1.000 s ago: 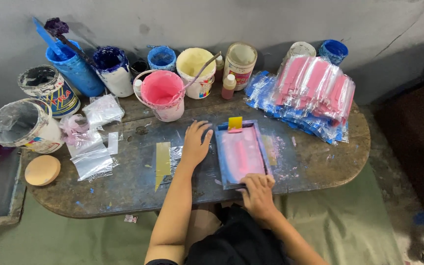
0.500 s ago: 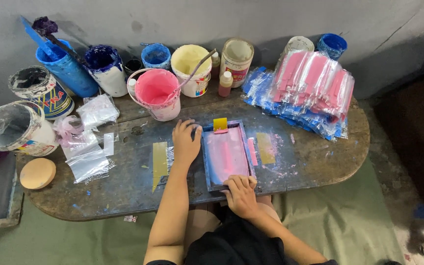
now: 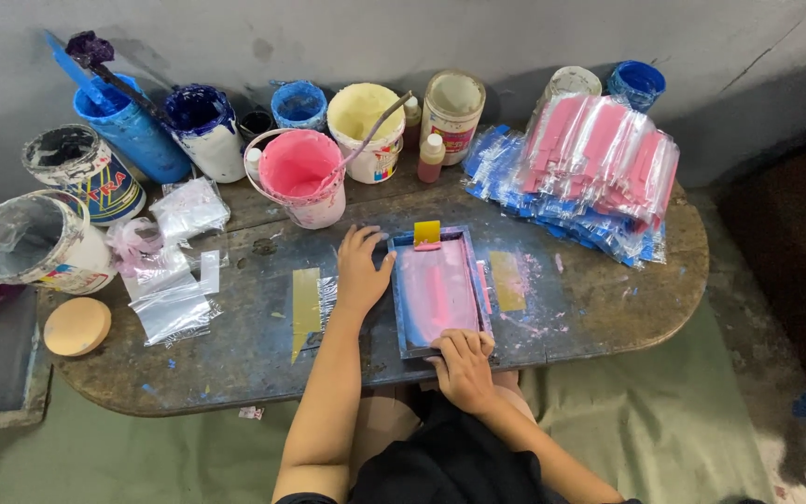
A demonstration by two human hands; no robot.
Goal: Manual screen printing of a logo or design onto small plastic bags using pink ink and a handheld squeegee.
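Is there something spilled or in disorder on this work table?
Yes. Pink ink smears stain the dark oval wooden table right of the pink-coated rectangular printing frame. Clear plastic bags lie crumpled and scattered at the left. The paint buckets stand upright.

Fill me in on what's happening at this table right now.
A person sits at a paint-stained oval table working a small framed printing screen smeared with pink ink. The left hand lies flat on the frame's left edge, and the right hand presses on its near edge. A pink paint bucket stands just behind the screen among other paint tubs, and a stack of pink-and-blue plastic packets lies at the right.
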